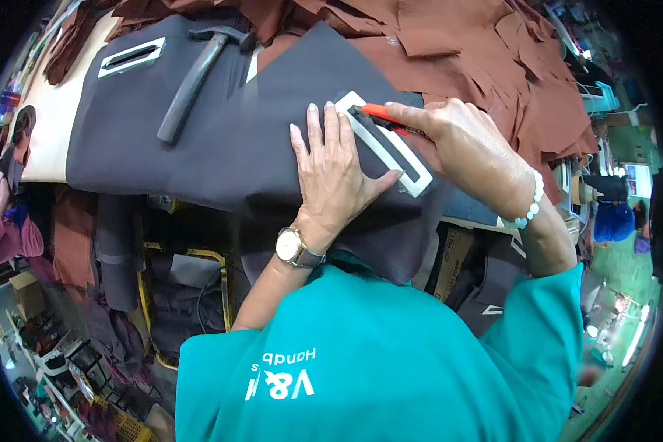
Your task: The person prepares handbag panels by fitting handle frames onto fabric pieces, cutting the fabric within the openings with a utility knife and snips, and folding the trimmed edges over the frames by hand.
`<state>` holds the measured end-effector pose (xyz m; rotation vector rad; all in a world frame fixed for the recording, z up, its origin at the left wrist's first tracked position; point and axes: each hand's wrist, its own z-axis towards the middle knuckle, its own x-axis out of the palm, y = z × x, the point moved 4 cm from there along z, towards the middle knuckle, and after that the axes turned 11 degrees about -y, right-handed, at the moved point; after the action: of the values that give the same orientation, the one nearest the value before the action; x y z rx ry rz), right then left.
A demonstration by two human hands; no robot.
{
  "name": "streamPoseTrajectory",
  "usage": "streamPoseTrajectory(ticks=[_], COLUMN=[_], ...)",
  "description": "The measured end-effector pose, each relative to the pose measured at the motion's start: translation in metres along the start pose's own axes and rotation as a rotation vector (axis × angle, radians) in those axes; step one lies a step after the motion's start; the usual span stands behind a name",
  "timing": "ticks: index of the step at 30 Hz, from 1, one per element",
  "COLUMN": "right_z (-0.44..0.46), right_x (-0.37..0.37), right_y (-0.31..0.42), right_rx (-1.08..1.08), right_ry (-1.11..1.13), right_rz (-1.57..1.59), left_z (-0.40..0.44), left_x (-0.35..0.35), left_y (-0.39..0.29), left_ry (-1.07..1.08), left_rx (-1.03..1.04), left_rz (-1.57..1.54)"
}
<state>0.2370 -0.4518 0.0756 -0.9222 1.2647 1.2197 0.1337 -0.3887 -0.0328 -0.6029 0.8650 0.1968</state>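
My left hand (331, 166) lies flat with fingers spread on a dark grey sheet of material (272, 88). Its thumb reaches to the lower part of a white rectangular frame (418, 184) with a long slot. In my right hand (468, 140) is an orange utility knife (379, 112), the index finger stretched along its top. The knife's tip is at the upper end of the slot; whether the blade touches the material I cannot tell. A second white slotted frame (131, 57) lies on the dark sheet at the upper left.
A hammer (191, 92) rests on the dark sheet, left of my hands. Brown sheets (486, 66) are heaped along the back and right of the table. Below the front edge stands a yellow-framed container (146, 295) with dark pieces. Another person's arm (4, 197) shows at far left.
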Motion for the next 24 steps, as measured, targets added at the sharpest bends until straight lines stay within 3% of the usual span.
streamPoseTrajectory(ticks=[24], right_z=[-0.072], right_x=[-0.012], right_y=[0.000], right_rx=[0.124], right_ry=[0.092], right_rz=[-0.058], left_z=[-0.001], left_x=[-0.001], left_y=[-0.001], left_ry=[0.059], left_rx=[0.002], left_rz=[0.033])
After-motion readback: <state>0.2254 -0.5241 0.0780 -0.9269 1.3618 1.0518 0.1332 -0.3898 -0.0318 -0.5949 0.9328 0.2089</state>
